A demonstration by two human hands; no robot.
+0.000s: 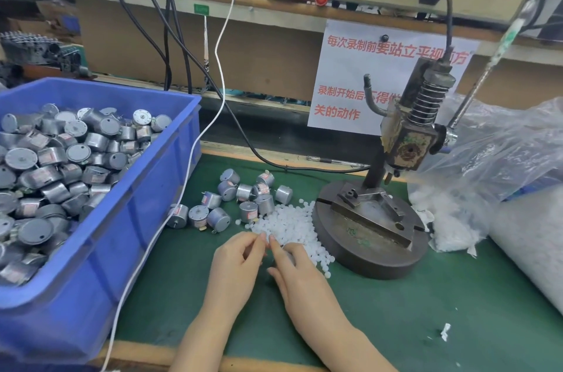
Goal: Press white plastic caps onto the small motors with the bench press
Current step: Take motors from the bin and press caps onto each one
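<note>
A pile of small white plastic caps (292, 225) lies on the green mat against the round base of the bench press (370, 237). Several small silver motors (243, 199) lie loose behind the pile. My left hand (237, 268) and my right hand (300, 275) meet fingertip to fingertip at the pile's near edge. My left thumb and fingers pinch a white cap (262, 236). My right hand holds a small motor (286, 257), which shows only as a grey patch between its index finger and thumb. The press fixture holds nothing and its head (408, 146) is raised.
A blue bin (146, 219) full of motors fills the left side, and a white cable (182, 188) runs down past its corner. A clear plastic bag (487, 176) of white caps lies right of the press. A shelf with equipment and dark cables stands behind.
</note>
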